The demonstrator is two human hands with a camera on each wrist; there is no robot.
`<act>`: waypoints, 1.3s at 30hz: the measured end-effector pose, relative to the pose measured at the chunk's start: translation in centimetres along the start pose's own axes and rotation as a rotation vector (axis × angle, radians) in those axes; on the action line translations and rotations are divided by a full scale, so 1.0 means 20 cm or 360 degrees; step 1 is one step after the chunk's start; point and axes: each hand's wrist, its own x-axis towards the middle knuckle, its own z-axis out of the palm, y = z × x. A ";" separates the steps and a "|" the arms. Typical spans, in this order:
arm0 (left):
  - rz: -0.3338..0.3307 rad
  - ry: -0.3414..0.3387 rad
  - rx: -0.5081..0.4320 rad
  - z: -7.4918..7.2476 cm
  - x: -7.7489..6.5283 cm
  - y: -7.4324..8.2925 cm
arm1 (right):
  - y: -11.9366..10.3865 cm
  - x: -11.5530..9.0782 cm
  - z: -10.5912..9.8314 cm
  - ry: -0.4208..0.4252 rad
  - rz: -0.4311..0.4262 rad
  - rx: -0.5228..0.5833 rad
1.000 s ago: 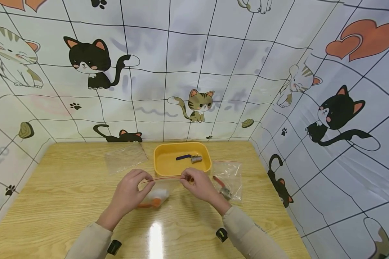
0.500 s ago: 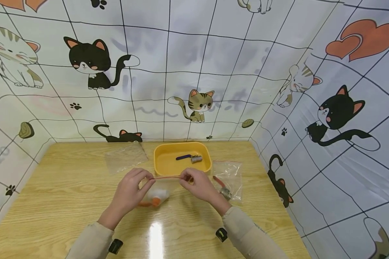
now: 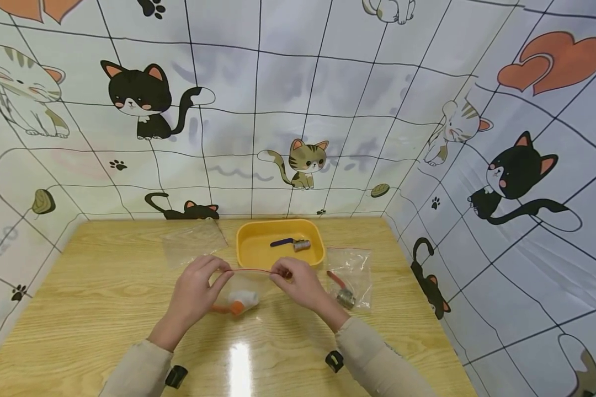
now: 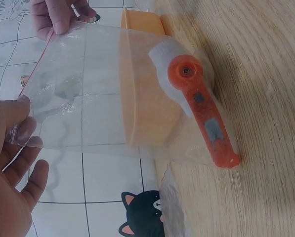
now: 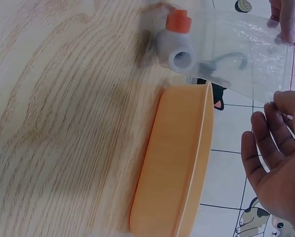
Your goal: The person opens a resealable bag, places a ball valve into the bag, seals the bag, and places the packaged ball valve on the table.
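Between my hands hangs a clear zip bag (image 4: pixel 103 89) with a red seal line along its top edge. My left hand (image 3: pixel 192 289) pinches one top corner between thumb and index finger. At the opposite corner, my right hand (image 3: pixel 298 281) pinches the edge in the same way. Inside, at the bottom, is a white plastic ball valve (image 5: pixel 179 54) with an orange lever handle (image 4: pixel 206 116). The left wrist view shows this lever lying slantwise toward the bag's lower corner. The seal line is stretched nearly straight between my fingertips.
Just beyond my hands stands a yellow tray (image 3: pixel 243 248) holding a blue-handled metal ball valve (image 3: pixel 301 245). To its right lies a clear bag (image 3: pixel 362 275) with a red-handled metal valve (image 3: pixel 345 298). Another clear bag (image 3: pixel 189 242) lies flat at the back left. A cat-print sheet (image 3: pixel 258 121) rises behind the table.
Both hands have shifted slightly left with the bag. The red edge, seen as two strands near my left fingers a second ago, now shows as one line.
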 end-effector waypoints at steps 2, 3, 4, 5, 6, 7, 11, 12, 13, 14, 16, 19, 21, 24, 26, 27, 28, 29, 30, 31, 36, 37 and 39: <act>-0.0007 -0.0010 -0.0002 0.00 0.00 0.00 | 0.00 0.00 0.00 0.0007 0.0022 0.0003; -0.0011 -0.0015 -0.0003 0.00 0.00 0.00 | 0.00 0.00 0.00 0.0013 0.0030 0.0006; -0.0014 -0.0016 -0.0004 0.00 0.00 0.00 | 0.00 0.00 0.01 0.0020 0.0036 0.0010; -0.0017 -0.0019 -0.0005 0.00 0.00 0.00 | 0.00 0.00 0.01 0.0027 0.0038 0.0015; -0.0020 -0.0020 -0.0006 0.00 -0.01 0.00 | -0.01 0.00 0.01 0.0032 0.0039 0.0014; -0.0024 -0.0021 -0.0008 0.00 -0.01 0.00 | -0.01 0.00 0.01 0.0037 0.0032 0.0015; -0.0017 -0.0020 -0.0010 0.00 -0.01 0.00 | 0.00 0.00 0.01 0.0036 0.0016 0.0013; -0.0010 -0.0018 -0.0010 0.00 -0.01 0.01 | 0.00 0.00 0.01 0.0034 0.0018 0.0011; -0.0003 -0.0016 -0.0009 0.00 -0.01 0.01 | 0.00 0.00 0.01 0.0034 0.0011 0.0008; 0.0007 -0.0010 -0.0008 0.00 -0.01 0.01 | 0.00 -0.01 0.01 0.0030 0.0014 0.0006; 0.0025 -0.0004 -0.0006 0.00 0.00 0.01 | 0.00 -0.01 0.01 0.0025 0.0016 -0.0005; 0.0041 0.0000 -0.0007 0.00 0.00 0.02 | 0.00 -0.01 0.01 0.0004 0.0033 -0.0006; 0.0042 0.0001 -0.0008 0.00 0.00 0.03 | 0.00 -0.01 0.01 -0.0012 0.0063 0.0015; 0.0035 0.0007 -0.0011 0.00 0.00 0.04 | 0.00 -0.01 0.01 -0.0030 0.0129 0.0107; 0.0029 0.0011 -0.0026 0.00 0.00 0.05 | 0.01 -0.02 0.01 -0.0041 0.0188 0.0193; 0.0027 0.0012 -0.0033 -0.01 0.00 0.05 | 0.01 -0.02 0.02 -0.0048 0.0221 0.0251; 0.0027 0.0014 -0.0042 -0.01 0.00 0.05 | 0.02 -0.02 0.02 -0.0057 0.0252 0.0306; 0.0024 0.0013 -0.0054 -0.01 0.00 0.06 | 0.03 -0.03 0.03 -0.0069 0.0282 0.0357; 0.0023 0.0016 -0.0067 -0.01 0.01 0.06 | 0.04 -0.04 0.03 -0.0081 0.0306 0.0404; 0.0021 0.0016 -0.0078 -0.01 0.01 0.06 | 0.05 -0.04 0.04 -0.0100 0.0342 0.0462; 0.0011 0.0020 -0.0178 -0.01 0.01 0.08 | 0.10 -0.08 0.10 -0.0162 0.0424 0.0731; 0.0008 0.0017 -0.0216 -0.01 0.01 0.09 | 0.11 -0.08 0.12 -0.0175 0.0436 0.0773; 0.0007 0.0007 -0.0295 0.00 0.01 0.10 | 0.13 -0.09 0.15 -0.0205 0.0456 0.0833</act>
